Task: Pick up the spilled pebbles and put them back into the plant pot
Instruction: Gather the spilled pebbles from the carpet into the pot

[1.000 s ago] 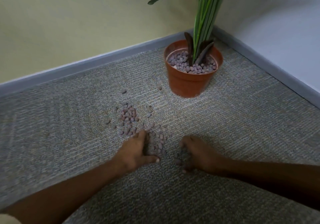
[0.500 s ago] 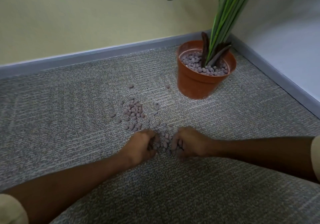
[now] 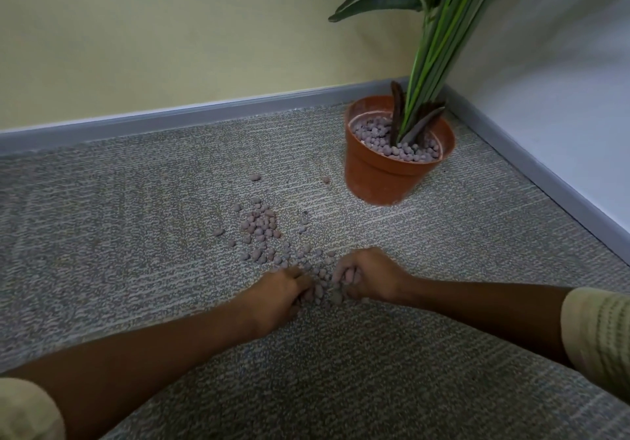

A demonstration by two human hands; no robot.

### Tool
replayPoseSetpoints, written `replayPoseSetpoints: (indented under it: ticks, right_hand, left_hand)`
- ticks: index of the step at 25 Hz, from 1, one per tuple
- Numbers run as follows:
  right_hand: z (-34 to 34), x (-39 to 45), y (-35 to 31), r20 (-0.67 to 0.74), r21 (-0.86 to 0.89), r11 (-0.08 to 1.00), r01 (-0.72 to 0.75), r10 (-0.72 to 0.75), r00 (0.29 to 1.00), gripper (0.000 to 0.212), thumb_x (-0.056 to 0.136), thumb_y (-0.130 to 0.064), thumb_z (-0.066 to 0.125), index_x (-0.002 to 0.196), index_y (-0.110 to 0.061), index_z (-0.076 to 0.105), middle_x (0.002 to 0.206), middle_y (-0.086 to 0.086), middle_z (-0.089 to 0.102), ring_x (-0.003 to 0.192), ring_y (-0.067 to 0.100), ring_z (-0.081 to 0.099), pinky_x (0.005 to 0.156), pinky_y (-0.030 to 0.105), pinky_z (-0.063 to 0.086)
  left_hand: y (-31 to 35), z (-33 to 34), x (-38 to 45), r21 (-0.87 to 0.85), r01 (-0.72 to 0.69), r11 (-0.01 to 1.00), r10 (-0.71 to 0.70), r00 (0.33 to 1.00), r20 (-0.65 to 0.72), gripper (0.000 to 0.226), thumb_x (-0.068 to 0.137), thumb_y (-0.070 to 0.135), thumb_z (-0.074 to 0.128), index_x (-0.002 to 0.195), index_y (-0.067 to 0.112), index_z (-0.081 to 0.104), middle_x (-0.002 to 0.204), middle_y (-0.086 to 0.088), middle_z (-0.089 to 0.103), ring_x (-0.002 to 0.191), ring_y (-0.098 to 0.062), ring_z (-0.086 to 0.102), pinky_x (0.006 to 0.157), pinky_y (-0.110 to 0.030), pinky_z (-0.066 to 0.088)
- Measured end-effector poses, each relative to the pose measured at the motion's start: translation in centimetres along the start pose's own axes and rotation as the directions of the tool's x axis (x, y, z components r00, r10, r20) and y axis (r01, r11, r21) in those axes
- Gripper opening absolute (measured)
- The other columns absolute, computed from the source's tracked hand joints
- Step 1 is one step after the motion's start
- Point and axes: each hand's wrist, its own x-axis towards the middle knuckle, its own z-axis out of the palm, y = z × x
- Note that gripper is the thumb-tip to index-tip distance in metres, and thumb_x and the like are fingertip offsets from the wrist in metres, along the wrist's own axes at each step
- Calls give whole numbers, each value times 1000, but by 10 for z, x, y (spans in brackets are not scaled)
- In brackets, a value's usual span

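Observation:
Spilled grey-pink pebbles (image 3: 260, 230) lie scattered on the grey carpet (image 3: 119, 235), in front and to the left of a terracotta plant pot (image 3: 378, 180). The pot stands upright in the room corner, filled with the same pebbles around a tall green plant (image 3: 433, 47). My left hand (image 3: 278, 294) and my right hand (image 3: 368, 276) rest on the carpet at the near end of the spill, facing each other. Both have their fingers curled around pebbles gathered between them.
A grey skirting board (image 3: 204, 115) runs along the yellow wall behind and along the white wall (image 3: 562, 115) on the right, meeting just behind the pot. Two stray pebbles (image 3: 254, 177) lie further back.
Both hands have drawn closer together and curled tighter round the pebbles between them. The camera has shifted, so the pot sits further right in view.

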Motion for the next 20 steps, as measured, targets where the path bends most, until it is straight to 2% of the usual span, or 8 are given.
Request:
replayPoseSetpoints:
  ticks: [4, 6, 8, 10, 12, 14, 17, 20]
  right_hand:
    - [7, 3, -11, 6, -27, 998, 49, -49, 999, 17, 71, -3, 73, 86, -10, 75, 64, -12, 56, 61, 8, 56, 57, -3, 35]
    - [7, 5, -11, 21, -26, 999, 32, -32, 999, 16, 69, -2, 75, 83, -10, 75, 66, -10, 60, 57, 2, 56, 60, 2, 38]
    - [-3, 8, -12, 32, 9, 1000, 9, -10, 999, 14, 70, 0, 74, 82, -7, 74, 68, -7, 66, 51, -7, 57, 56, 7, 45]
    - [-25, 12, -19, 6, 91, 996, -1, 1, 1000, 8, 76, 1, 70, 82, -4, 74, 77, 3, 73, 52, -11, 60, 53, 7, 49]
    - [-62, 20, -35, -74, 152, 988, -20, 32, 997, 8, 82, -4, 65, 86, -4, 72, 85, 6, 73, 61, -4, 65, 56, 11, 54]
    - [-106, 30, -47, -247, 86, 995, 44, -21, 969, 12, 82, -5, 64, 91, -9, 71, 87, -2, 70, 71, -2, 63, 60, 6, 51]
    - [-158, 41, -48, -508, 10, 984, 175, -146, 849, 18, 76, -2, 70, 93, -7, 73, 88, 1, 70, 75, 8, 64, 69, 5, 50]
    - [-175, 55, -24, -605, -75, 996, 56, -90, 791, 18, 75, -5, 73, 94, -5, 72, 92, 8, 72, 81, 12, 63, 76, 15, 51]
  left_hand:
    - [2, 2, 4, -38, 75, 996, -77, 996, -39, 34, 87, 14, 50, 120, 10, 52, 119, -12, 55, 107, -30, 56, 86, -32, 43]
    - [1, 5, 8, -82, 91, 992, -96, 994, -57, 31, 83, 12, 52, 114, 11, 56, 114, -12, 58, 105, -30, 57, 85, -32, 45]
    - [-3, 7, 7, -141, 98, 985, -111, 990, -87, 27, 78, 11, 55, 105, 14, 60, 108, -9, 61, 101, -26, 59, 84, -31, 47]
    - [-6, 9, 6, -208, 112, 972, -138, 984, -114, 24, 75, 7, 56, 97, 14, 63, 102, -6, 63, 95, -22, 60, 81, -27, 47]
    - [-8, 10, 4, -270, 128, 954, -169, 977, -133, 23, 73, 4, 57, 93, 13, 64, 97, -3, 65, 89, -18, 60, 76, -23, 45]
    - [-10, 10, 4, -346, 153, 926, -210, 969, -133, 20, 72, 2, 60, 88, 13, 65, 88, 1, 65, 79, -13, 59, 68, -17, 42]
    - [-16, 11, 4, -411, 207, 888, -274, 956, -110, 20, 73, 3, 63, 74, 23, 63, 69, 11, 58, 60, 0, 52, 60, -13, 40]
    - [-21, 10, 3, -492, 251, 833, -335, 938, -88, 24, 74, 2, 66, 70, 25, 64, 65, 9, 59, 49, 2, 54, 58, -20, 47]
